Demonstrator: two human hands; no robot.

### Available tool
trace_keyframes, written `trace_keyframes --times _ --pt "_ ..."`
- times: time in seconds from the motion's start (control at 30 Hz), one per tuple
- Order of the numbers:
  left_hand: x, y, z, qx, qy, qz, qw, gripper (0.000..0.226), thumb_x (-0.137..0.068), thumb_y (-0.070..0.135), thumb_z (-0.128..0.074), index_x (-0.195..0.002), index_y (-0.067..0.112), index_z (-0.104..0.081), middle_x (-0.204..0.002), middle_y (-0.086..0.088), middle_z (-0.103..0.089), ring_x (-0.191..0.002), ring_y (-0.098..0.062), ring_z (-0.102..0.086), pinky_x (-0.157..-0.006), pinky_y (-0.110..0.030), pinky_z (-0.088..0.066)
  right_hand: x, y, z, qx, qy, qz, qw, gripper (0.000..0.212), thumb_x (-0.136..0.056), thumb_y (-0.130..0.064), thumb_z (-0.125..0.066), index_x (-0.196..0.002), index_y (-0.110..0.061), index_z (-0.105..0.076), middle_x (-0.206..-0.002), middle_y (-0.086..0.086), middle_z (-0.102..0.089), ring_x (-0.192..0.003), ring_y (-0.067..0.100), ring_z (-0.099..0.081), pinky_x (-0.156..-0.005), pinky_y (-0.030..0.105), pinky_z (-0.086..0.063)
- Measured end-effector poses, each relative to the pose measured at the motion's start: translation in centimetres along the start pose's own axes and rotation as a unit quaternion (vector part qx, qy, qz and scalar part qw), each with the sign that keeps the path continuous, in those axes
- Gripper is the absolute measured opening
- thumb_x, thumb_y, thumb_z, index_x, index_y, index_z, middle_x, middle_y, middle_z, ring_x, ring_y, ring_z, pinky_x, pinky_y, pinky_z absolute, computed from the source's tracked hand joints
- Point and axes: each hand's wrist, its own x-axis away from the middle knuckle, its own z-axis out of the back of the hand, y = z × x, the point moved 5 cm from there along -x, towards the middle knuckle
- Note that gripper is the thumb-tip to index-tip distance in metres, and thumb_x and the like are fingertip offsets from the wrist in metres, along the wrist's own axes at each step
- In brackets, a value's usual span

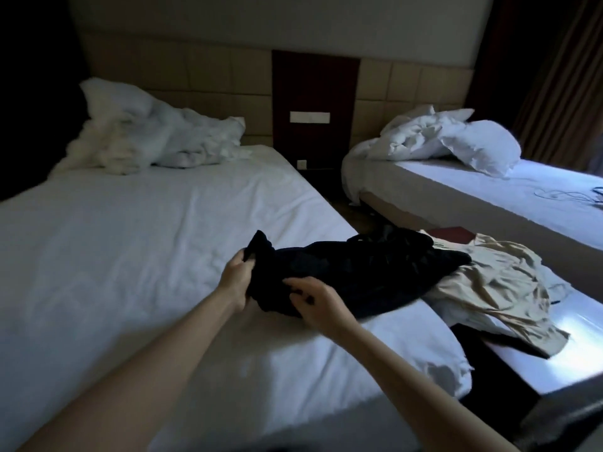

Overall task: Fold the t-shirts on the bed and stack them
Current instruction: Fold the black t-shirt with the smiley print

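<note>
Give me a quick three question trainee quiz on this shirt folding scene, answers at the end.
1. True or false: the left hand and right hand both grip the black t-shirt.
2. The beige garment is: A, neatly folded; B, crumpled right of the black t-shirt; C, held in the left hand.
3. Is any folded stack on the near bed yet?
Key: 1 true; 2 B; 3 no.

Dim interior. Daylight enters from the right beside the curtain (551,79), washing the far bed (489,194) pale blue and leaving hard glare on the glossy tabletop (584,321). The near bed (130,243) reads grey; the black t-shirt (359,272) shows little fold detail. Upper left corner is black. Edges bow; focus is soft.
</note>
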Motion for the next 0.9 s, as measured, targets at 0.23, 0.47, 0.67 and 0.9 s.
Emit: trace_keyframes --times 0.23,0.47,0.67,0.9 --pt "5.3 7.2 16.6 -0.142 -0.028 -0.015 0.989 0.021 -0.098 0.020 -0.048 -0.114 0.013 -0.061 -0.109 -0.005 -0.070 -0.096 -0.023 -0.067 -0.080 -0.031 -0.051 -2.7 -4.2 -5.4 0.211 -0.047 -0.090 0.972 0.064 -0.092 -0.044 -0.048 -0.147 -0.035 -0.017 -0.155 -0.002 -0.014 -0.141 0.025 -0.011 -0.110 0.048 -0.014" --pt "8.2 4.0 28.8 -0.569 -0.032 0.132 0.811 0.110 -0.069 0.058 -0.072 -0.150 0.024 -0.005 -0.148 -0.014 -0.026 -0.129 -0.032 -0.040 -0.104 -0.042 -0.039 -2.4 -9.0 -12.3 0.227 -0.139 -0.032 0.963 0.027 -0.086 -0.044 -0.056 -0.104 -0.023 -0.052 -0.117 -0.001 -0.054 -0.123 0.024 -0.034 -0.106 0.049 -0.014" --pt "8.8 3.7 20.4 -0.749 -0.112 -0.056 0.650 0.086 -0.082 0.038 -0.062 -0.150 0.037 -0.009 -0.159 -0.003 0.008 -0.146 -0.023 0.010 -0.114 -0.047 -0.001 0.4 -11.9 -10.4 0.255 -0.216 0.085 0.939 0.032 -0.089 -0.042 -0.056 -0.119 -0.031 -0.060 -0.118 -0.005 -0.055 -0.114 0.016 -0.046 -0.094 0.032 -0.027" --pt "10.0 0.3 14.4 -0.717 -0.236 -0.092 0.649 0.067 -0.089 0.042 -0.055 -0.147 0.039 -0.022 -0.148 -0.007 -0.034 -0.133 -0.027 -0.036 -0.106 -0.040 -0.028 5.7 -9.7 -9.0 0.245 -0.258 0.056 0.933 0.034 -0.095 -0.028 -0.049 -0.129 -0.027 -0.053 -0.127 -0.002 -0.051 -0.111 0.020 -0.054 -0.094 0.031 -0.043"
